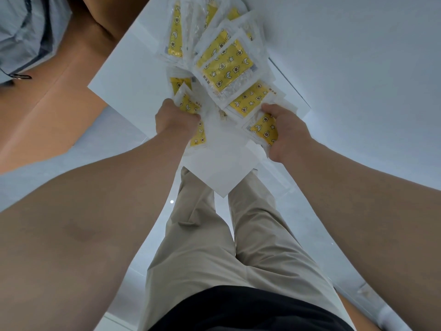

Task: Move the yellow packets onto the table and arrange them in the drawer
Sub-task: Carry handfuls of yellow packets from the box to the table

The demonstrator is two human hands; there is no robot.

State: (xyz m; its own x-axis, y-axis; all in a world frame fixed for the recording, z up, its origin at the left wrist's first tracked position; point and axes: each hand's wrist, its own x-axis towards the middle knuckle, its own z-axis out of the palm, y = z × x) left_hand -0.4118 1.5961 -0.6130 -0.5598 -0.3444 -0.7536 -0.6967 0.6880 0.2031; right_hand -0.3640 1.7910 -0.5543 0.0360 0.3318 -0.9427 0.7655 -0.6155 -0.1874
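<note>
**packets dead ahead, both hands on the near end of the heap**

the yellow packets point(225, 68) lie in a loose fanned heap on a white tabletop point(133, 75). the heap's long axis runs away from the body, from the hands toward the far edge, leaning a bit left. both hands sit at its near end, w/ the heap btwn and beyond them.

left hand point(176, 118): back to the cam, fingers curled round a small bunch of packets at the near-left flank. right hand point(284, 132): thumb side up, gripping one or more packets at the near-right flank; fingertips hidden under the plastic, so exact count can't be told. neither hand is clearly nearer, approx level.

judgement: whatever comes next (spread, square up, lift) goes fwd/outward from the near end, as nothing lies on the body side of the hands but bare top and its corner.

surface: smooth, flat, white, corner pointing at the person's legs. thin dark seam point(288, 82) on the right side; drawer edge or not, can't tell. no open drawer seen.

room: pale floor point(107, 144), brown cardboard box point(47, 120) at left, grey cloth point(23, 32) top left, beige trousers point(202, 235) below.
</note>
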